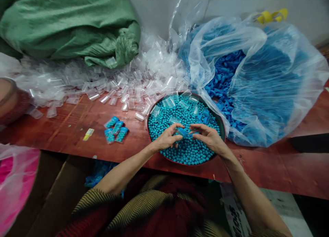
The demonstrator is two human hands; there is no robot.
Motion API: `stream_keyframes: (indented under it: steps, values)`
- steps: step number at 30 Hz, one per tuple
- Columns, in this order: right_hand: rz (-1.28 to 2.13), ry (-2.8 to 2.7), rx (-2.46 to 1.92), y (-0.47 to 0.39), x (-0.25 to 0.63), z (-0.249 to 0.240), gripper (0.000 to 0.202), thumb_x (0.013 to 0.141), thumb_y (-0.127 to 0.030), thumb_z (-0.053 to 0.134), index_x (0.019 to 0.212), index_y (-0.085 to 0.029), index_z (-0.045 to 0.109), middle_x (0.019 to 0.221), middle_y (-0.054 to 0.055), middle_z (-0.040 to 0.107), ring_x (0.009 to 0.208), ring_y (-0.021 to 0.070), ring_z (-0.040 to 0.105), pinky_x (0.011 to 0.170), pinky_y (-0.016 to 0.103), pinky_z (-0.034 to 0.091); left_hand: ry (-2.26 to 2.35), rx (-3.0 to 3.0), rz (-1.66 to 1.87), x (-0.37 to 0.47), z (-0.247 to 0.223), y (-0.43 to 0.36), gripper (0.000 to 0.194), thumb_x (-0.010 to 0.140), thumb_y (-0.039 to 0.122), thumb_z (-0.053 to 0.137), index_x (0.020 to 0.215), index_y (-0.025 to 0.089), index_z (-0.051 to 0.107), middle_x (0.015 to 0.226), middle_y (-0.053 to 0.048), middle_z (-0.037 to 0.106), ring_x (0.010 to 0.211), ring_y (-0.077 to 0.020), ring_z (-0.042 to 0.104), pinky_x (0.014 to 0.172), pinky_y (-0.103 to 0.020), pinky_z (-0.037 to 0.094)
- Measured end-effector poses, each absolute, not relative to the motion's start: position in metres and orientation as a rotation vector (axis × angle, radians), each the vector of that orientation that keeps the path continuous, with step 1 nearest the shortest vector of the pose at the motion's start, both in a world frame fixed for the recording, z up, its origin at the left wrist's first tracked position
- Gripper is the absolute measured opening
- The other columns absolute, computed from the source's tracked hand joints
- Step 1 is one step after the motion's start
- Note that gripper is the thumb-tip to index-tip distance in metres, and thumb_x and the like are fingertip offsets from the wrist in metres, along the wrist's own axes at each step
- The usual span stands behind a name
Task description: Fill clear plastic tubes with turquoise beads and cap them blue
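A round tub (148, 123) full of small blue-green balls (190, 154) stands on the red table, with several clear cups and blue caps lying on the balls. Over its middle, my left hand (170, 137) is closed around a small clear container (182, 132) that shows blue inside. Beside it on the right, my right hand (207, 135) has thumb and fingers pinched on a small blue piece (194, 132), partly hidden by the fingers. Several filled containers (117, 128) with blue caps lie on the table left of the tub.
Clear plastic cups (128, 89) are heaped behind, below a green sack (77, 24). On the right, a translucent bag (272, 82) holds blue caps (226, 72). A reddish bowl (12, 103) stands far left, and a yellow-and-clear piece (88, 134) lies near the front edge.
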State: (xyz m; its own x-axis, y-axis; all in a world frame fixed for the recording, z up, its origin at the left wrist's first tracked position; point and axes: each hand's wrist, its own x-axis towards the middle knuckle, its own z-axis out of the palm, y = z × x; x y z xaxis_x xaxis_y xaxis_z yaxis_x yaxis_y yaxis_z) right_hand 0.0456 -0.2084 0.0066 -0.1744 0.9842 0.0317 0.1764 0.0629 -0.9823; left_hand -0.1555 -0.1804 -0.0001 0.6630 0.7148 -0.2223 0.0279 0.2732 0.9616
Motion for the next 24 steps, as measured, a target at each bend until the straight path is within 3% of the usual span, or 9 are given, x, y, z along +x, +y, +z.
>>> stream_keyframes:
  steps: [5, 10, 15, 19, 24]
  values:
    - [1.216, -1.212, -1.299, -0.204, 0.031, 0.006, 0.045, 0.073, -0.039, 0.068, 0.112, -0.02, 0.058, 0.095, 0.007, 0.069, 0.074, 0.0175, 0.067, 0.056, 0.031, 0.058, 0.766, 1.229, 0.537, -0.153, 0.0, -0.186, 0.055, 0.08, 0.032, 0.057, 0.13, 0.024, 0.036, 0.078, 0.004, 0.051, 0.044, -0.0052, 0.052, 0.038, -0.016, 0.035]
    - [0.861, -1.503, -1.426, -0.217, 0.009, 0.001, 0.04, 0.084, -0.04, 0.055, 0.117, -0.018, 0.058, 0.106, 0.01, 0.068, 0.092, 0.0226, 0.066, 0.081, 0.04, 0.055, 0.846, 1.276, 0.662, -0.146, 0.008, -0.191, 0.066, 0.082, 0.027, 0.052, 0.143, 0.025, 0.024, 0.07, 0.005, 0.048, 0.044, -0.0047, 0.045, 0.041, -0.018, 0.036]
    - [0.512, -2.023, -1.397, -0.227, 0.004, -0.001, 0.088, 0.071, -0.048, 0.068, 0.141, -0.013, 0.028, 0.132, 0.021, 0.047, 0.118, 0.0343, 0.052, 0.089, 0.05, 0.05, 0.84, 1.218, 0.712, -0.146, 0.011, -0.192, 0.059, 0.079, 0.024, 0.053, 0.135, 0.021, 0.036, 0.067, 0.005, 0.045, 0.053, -0.0074, 0.044, 0.052, -0.021, 0.04]
    - [0.24, -2.11, -1.442, -0.229, -0.001, -0.005, 0.088, 0.073, -0.045, 0.065, 0.141, -0.011, 0.021, 0.12, 0.023, 0.051, 0.103, 0.0351, 0.059, 0.077, 0.05, 0.054, 0.842, 1.313, 0.809, -0.146, 0.015, -0.194, 0.048, 0.074, 0.019, 0.057, 0.12, 0.018, 0.045, 0.09, 0.0, 0.054, 0.077, -0.0117, 0.051, 0.076, -0.025, 0.044]
    - [0.156, -2.039, -1.431, -0.233, -0.008, -0.007, 0.075, 0.075, -0.042, 0.06, 0.135, -0.013, 0.027, 0.1, 0.016, 0.057, 0.083, 0.0295, 0.063, 0.061, 0.04, 0.054, 0.901, 1.278, 0.794, -0.141, 0.018, -0.203, 0.033, 0.077, 0.022, 0.053, 0.109, 0.018, 0.046, 0.079, 0.003, 0.051, 0.072, -0.011, 0.048, 0.071, -0.024, 0.042]
